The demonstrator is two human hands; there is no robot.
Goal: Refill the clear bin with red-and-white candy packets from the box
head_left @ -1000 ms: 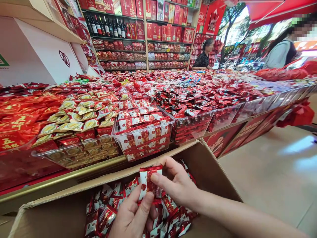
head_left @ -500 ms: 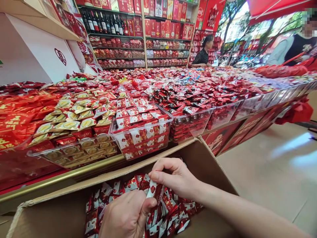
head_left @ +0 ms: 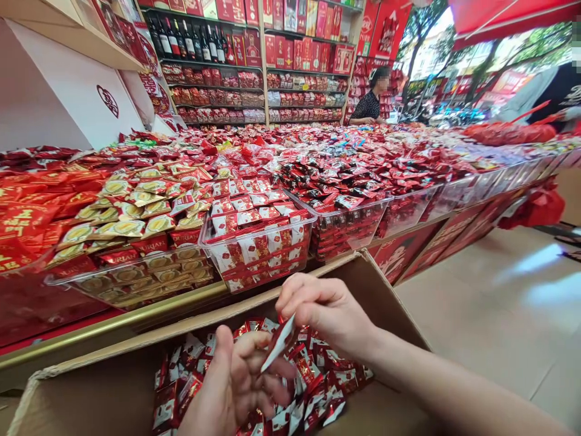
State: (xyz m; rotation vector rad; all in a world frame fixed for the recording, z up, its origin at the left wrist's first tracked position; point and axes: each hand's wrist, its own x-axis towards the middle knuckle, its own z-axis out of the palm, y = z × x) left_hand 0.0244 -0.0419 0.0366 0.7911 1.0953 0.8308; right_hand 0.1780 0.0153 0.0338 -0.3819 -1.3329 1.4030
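Between the fingertips and thumb of my right hand point(head_left: 324, 312) a red-and-white wrapped candy point(head_left: 279, 343) is pinched, tilted downward. My left hand point(head_left: 242, 378) is open, palm up with fingers spread, just under and beside that candy; whether its fingertips touch the wrapper I cannot tell. Both hands are over an open cardboard box point(head_left: 91, 396), whose bottom holds a loose heap of similar wrapped candies point(head_left: 333, 396). Part of the heap is hidden behind my left hand.
Beyond the box stands a clear plastic bin point(head_left: 258, 242) with neat rows of matching candies. Durian-labelled packets point(head_left: 131, 227) lie to its left, dark-red packets point(head_left: 345, 181) to its right. A brass-coloured rail point(head_left: 127, 321) runs along the counter. Two people are farther back.
My left hand has let go of the candy and turned from a closed grip to an open palm. My right hand keeps the candy, which now tilts differently.
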